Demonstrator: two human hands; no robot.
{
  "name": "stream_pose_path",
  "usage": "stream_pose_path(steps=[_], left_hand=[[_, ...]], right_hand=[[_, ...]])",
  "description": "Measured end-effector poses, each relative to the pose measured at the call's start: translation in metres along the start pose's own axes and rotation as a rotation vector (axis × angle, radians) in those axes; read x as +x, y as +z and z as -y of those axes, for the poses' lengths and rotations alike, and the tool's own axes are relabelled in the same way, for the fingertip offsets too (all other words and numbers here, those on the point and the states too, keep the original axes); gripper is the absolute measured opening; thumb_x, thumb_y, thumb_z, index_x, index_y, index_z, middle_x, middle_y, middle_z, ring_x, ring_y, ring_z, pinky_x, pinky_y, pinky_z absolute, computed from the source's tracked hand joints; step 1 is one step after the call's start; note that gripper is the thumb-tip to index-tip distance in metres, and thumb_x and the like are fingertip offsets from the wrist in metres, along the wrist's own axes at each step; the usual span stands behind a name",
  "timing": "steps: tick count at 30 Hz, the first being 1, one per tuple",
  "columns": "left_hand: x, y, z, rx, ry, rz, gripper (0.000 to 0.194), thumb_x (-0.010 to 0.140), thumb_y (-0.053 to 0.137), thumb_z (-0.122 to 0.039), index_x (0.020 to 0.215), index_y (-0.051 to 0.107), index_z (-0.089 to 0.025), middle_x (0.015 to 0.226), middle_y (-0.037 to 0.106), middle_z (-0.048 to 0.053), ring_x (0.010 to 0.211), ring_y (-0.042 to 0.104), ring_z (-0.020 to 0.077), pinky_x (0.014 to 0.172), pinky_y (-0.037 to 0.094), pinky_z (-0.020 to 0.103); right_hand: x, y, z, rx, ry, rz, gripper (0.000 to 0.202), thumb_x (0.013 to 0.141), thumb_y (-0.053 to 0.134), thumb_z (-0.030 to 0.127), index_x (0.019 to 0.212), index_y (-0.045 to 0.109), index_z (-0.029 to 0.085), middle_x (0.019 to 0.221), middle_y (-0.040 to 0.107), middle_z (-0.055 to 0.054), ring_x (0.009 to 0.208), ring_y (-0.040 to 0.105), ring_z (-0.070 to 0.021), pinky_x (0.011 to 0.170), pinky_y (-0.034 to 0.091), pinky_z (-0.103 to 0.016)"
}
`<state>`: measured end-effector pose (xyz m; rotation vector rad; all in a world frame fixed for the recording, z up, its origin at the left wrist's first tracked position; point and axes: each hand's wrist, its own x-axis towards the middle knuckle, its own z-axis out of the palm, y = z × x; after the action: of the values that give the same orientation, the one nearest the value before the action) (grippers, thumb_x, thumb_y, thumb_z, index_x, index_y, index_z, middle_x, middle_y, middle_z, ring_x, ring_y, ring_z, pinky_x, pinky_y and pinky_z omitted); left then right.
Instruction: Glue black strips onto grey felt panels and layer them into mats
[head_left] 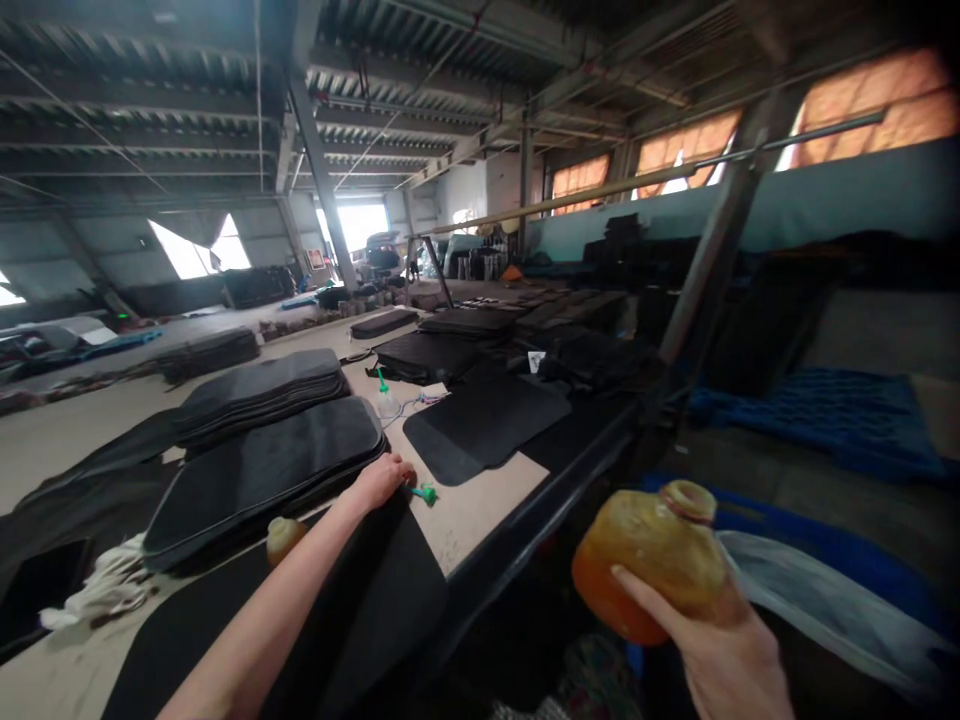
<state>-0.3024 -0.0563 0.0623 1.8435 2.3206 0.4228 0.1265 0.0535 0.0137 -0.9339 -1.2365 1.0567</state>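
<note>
My right hand [724,640] grips an amber bottle [649,555] off the table's right edge, thumb along its side. The bottle is tilted; its neck is uncapped, and darker orange liquid shows in its lower part. My left hand [386,480] reaches over the table with curled fingers. At the fingertips is a green nozzle cap [427,494], its thin tip toward the fingers, seemingly pinched. Below that hand lies a black mat [390,600]. Partly hidden behind my left forearm stands a second amber bottle [277,540].
Stacked black mats [270,455] lie left of my left hand. Beyond it are a flat black mat [487,420] and a clear bottle with a green nozzle [385,398]. A white cloth [105,585] lies at left. Blue pallets [817,415] and a slanted metal post [709,260] stand right.
</note>
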Motion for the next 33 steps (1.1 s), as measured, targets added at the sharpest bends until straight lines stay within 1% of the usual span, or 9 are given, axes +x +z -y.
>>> stream_pose_path(steps=[3, 6, 10, 13, 16, 19, 23, 30, 33], left_hand=[[-0.003, -0.01, -0.004, -0.128, -0.04, -0.126, 0.01, 0.088, 0.062, -0.026, 0.086, 0.07, -0.02, 0.089, 0.061, 0.006, 0.088, 0.061, 0.0195, 0.087, 0.048, 0.031], [-0.009, -0.025, -0.024, -0.32, -0.058, -0.254, 0.019, 0.091, 0.061, -0.033, 0.102, 0.066, -0.018, 0.095, 0.063, 0.006, 0.088, 0.064, 0.019, 0.086, 0.051, 0.033], [-0.028, -0.041, -0.083, -0.707, 0.011, -0.258, 0.031, 0.096, 0.057, -0.04, 0.121, 0.055, -0.021, 0.115, 0.068, 0.007, 0.104, 0.069, 0.0184, 0.094, 0.053, 0.033], [-0.047, -0.047, -0.131, -1.268, 0.052, -0.186, 0.036, 0.089, 0.072, -0.031, 0.122, 0.059, -0.023, 0.124, 0.068, 0.007, 0.11, 0.069, 0.0202, 0.1, 0.052, 0.036], [-0.061, -0.046, -0.16, -1.43, 0.029, -0.14, 0.035, 0.088, 0.075, -0.028, 0.121, 0.067, -0.02, 0.118, 0.072, 0.008, 0.107, 0.07, 0.0189, 0.101, 0.051, 0.033], [-0.067, -0.039, -0.169, -1.386, 0.018, -0.163, 0.032, 0.088, 0.077, -0.03, 0.117, 0.072, -0.018, 0.113, 0.076, 0.009, 0.107, 0.069, 0.0182, 0.102, 0.048, 0.03], [-0.07, -0.03, -0.168, -1.301, 0.03, -0.217, 0.034, 0.088, 0.077, -0.03, 0.12, 0.073, -0.02, 0.12, 0.075, 0.009, 0.113, 0.068, 0.0202, 0.103, 0.049, 0.031], [-0.078, -0.016, -0.168, -1.248, 0.04, -0.27, 0.029, 0.088, 0.076, -0.03, 0.115, 0.075, -0.021, 0.138, 0.067, 0.01, 0.126, 0.063, 0.0248, 0.113, 0.047, 0.039], [-0.08, -0.008, -0.168, -1.245, 0.046, -0.28, 0.029, 0.087, 0.077, -0.029, 0.115, 0.075, -0.021, 0.139, 0.066, 0.01, 0.129, 0.061, 0.0266, 0.116, 0.045, 0.042]], right_hand=[[-0.004, 0.014, 0.001, 0.012, 0.078, 0.092, 0.089, 0.054, 0.097, 0.048, 0.131, 0.064, 0.018, 0.119, 0.072, -0.01, 0.11, 0.068, -0.0379, 0.106, 0.053, -0.05], [-0.012, 0.026, 0.001, 0.007, 0.069, 0.221, 0.089, 0.059, 0.095, 0.047, 0.136, 0.059, 0.02, 0.126, 0.069, -0.01, 0.112, 0.068, -0.036, 0.106, 0.052, -0.05], [-0.031, 0.047, 0.016, -0.043, 0.025, 0.458, 0.08, 0.067, 0.091, 0.042, 0.135, 0.057, 0.02, 0.127, 0.068, -0.01, 0.114, 0.067, -0.0332, 0.103, 0.055, -0.045], [-0.044, 0.064, 0.031, -0.029, 0.005, 0.614, 0.071, 0.072, 0.086, 0.032, 0.135, 0.057, 0.021, 0.129, 0.067, -0.008, 0.119, 0.064, -0.0304, 0.106, 0.052, -0.042], [-0.054, 0.078, 0.034, -0.013, 0.035, 0.665, 0.068, 0.072, 0.083, 0.026, 0.135, 0.056, 0.023, 0.129, 0.067, -0.006, 0.118, 0.063, -0.0278, 0.106, 0.05, -0.04], [-0.06, 0.086, 0.028, -0.053, 0.033, 0.677, 0.067, 0.071, 0.082, 0.025, 0.133, 0.057, 0.023, 0.125, 0.068, -0.005, 0.114, 0.065, -0.0269, 0.104, 0.05, -0.04], [-0.06, 0.092, 0.02, -0.112, 0.021, 0.668, 0.067, 0.069, 0.082, 0.024, 0.132, 0.057, 0.024, 0.123, 0.068, -0.004, 0.112, 0.064, -0.0266, 0.102, 0.05, -0.04], [-0.059, 0.096, 0.018, -0.148, 0.045, 0.645, 0.067, 0.068, 0.081, 0.025, 0.131, 0.058, 0.024, 0.123, 0.068, -0.004, 0.111, 0.065, -0.0263, 0.101, 0.05, -0.04], [-0.059, 0.095, 0.018, -0.144, 0.072, 0.632, 0.066, 0.069, 0.08, 0.025, 0.131, 0.058, 0.024, 0.121, 0.069, -0.003, 0.11, 0.065, -0.0257, 0.099, 0.051, -0.039]])
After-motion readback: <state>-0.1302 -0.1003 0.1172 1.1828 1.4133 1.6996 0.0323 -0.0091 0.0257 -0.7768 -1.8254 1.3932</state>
